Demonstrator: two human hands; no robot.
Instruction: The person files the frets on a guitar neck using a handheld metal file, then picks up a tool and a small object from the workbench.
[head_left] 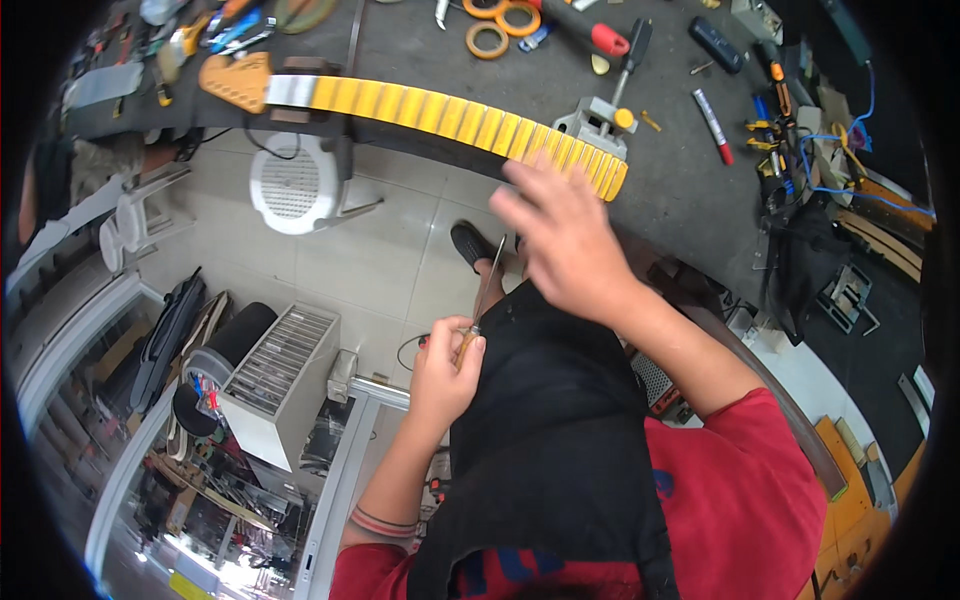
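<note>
A guitar neck lies along the near edge of the bench, its fingerboard covered in yellow tape between the frets. Its bare wooden headstock points left. My right hand is at the body end of the neck, fingers stretched and a little blurred; whether they touch the tape I cannot tell. Lower down, in front of my apron, my left hand is closed round the wooden handle of a thin file. The file's slim metal shaft points up and away from me, apart from the neck.
A grey vise stands behind the neck's right end. Tape rolls, a red-capped marker and a black-handled hammer-like tool lie on the dark bench. A white stool and a slatted white cabinet stand at left.
</note>
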